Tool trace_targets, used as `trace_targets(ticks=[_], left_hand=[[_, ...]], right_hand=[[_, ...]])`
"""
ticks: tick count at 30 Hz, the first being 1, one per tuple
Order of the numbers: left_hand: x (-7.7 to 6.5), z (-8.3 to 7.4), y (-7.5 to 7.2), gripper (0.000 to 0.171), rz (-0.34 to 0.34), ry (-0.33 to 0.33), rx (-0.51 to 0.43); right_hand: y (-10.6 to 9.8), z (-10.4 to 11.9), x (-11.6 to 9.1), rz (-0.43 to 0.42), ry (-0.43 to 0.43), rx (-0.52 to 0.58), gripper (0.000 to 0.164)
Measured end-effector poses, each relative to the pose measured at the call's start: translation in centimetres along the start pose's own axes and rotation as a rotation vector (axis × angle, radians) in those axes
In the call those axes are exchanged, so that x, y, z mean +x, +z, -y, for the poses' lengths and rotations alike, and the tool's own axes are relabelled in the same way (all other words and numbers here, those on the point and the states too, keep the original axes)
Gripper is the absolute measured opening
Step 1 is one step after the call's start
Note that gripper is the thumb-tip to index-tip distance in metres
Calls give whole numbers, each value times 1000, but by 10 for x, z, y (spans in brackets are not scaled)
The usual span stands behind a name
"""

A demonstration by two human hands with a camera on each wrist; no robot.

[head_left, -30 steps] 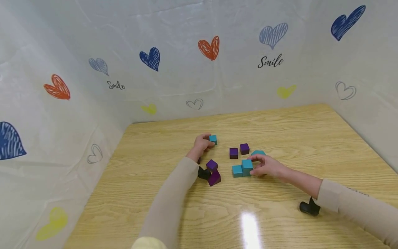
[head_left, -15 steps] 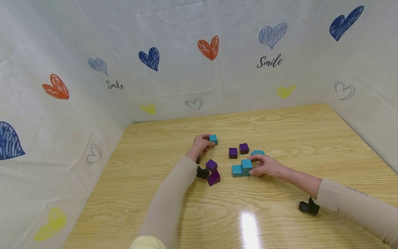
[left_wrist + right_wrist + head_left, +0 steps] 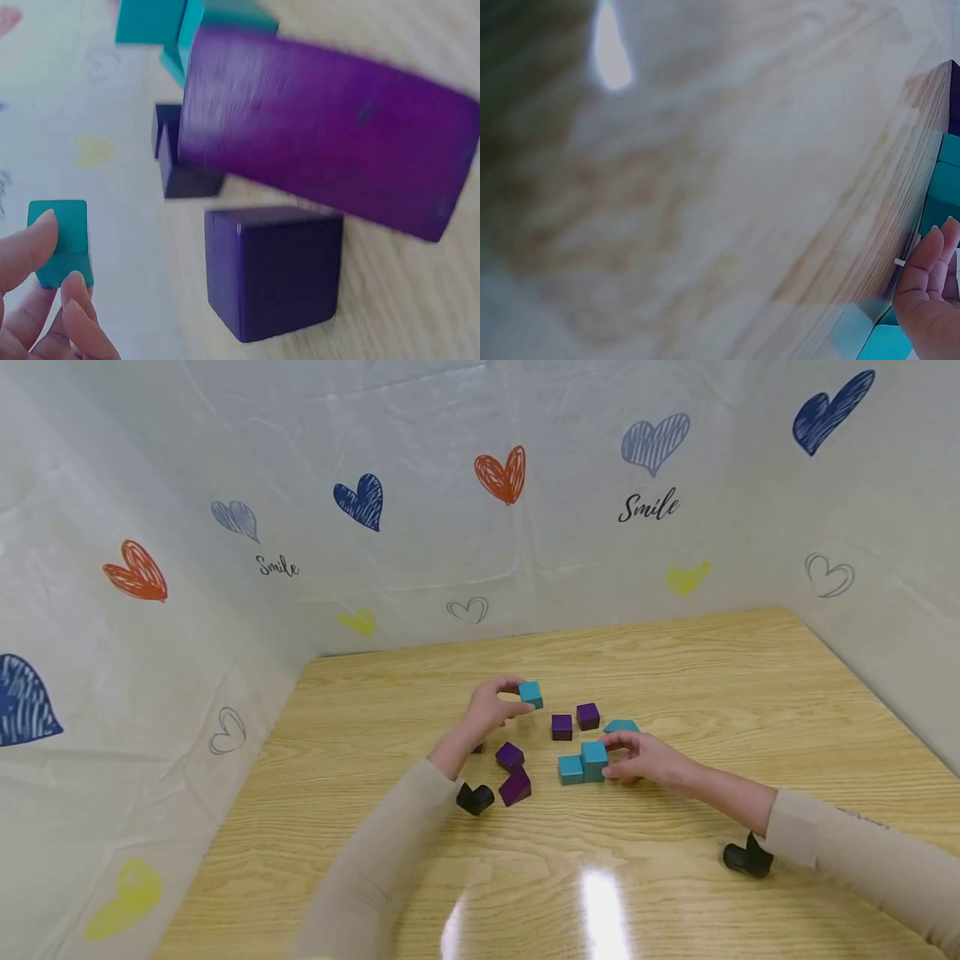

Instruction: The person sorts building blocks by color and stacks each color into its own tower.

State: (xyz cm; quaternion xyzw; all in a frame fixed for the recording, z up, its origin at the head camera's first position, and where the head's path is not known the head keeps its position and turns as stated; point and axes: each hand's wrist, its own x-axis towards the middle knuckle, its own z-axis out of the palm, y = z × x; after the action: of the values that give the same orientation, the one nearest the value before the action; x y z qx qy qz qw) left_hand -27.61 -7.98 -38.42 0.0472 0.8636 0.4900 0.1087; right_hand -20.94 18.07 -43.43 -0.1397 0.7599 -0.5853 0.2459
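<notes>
My left hand [image 3: 491, 706] pinches a small blue cube [image 3: 530, 694] between thumb and fingers, held above the far part of the table. In the left wrist view, that cube [image 3: 64, 240] shows at the lower left. My right hand [image 3: 641, 757] holds the right side of a taller blue block [image 3: 594, 761], thumb at its front and fingers behind. Touching this block on its left stands a lower blue block [image 3: 571, 769]. Behind the right hand lies a partly hidden blue piece [image 3: 622, 726] with slanted sides.
Two purple cubes [image 3: 562, 727] stand between the hands. Nearer the left forearm are another purple cube [image 3: 510, 757] and a purple wedge-like block [image 3: 515, 787]; a further dark piece [image 3: 477, 748] is mostly hidden by the wrist. A white curtain with hearts [image 3: 555, 527] borders the wooden table [image 3: 660, 902].
My left hand has lifted the small blue cube and moved right with it, toward the purple cubes. The right hand and its blue block have stayed in place.
</notes>
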Motion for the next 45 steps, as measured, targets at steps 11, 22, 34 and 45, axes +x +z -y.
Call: trace_targets(ticks=[11, 22, 34, 45], left_hand=[[-36, 2, 15, 40, 89, 107, 90], [-52, 16, 38, 40, 64, 120, 96], [-58, 19, 52, 34, 90, 134, 172], [-56, 19, 55, 38, 107, 197, 227]], right_hand=[[0, 0, -1, 0, 4, 3, 58], [2, 3, -1, -1, 27, 6, 59], [1, 1, 0, 9, 22, 13, 56], [2, 1, 0, 14, 8, 14, 55]])
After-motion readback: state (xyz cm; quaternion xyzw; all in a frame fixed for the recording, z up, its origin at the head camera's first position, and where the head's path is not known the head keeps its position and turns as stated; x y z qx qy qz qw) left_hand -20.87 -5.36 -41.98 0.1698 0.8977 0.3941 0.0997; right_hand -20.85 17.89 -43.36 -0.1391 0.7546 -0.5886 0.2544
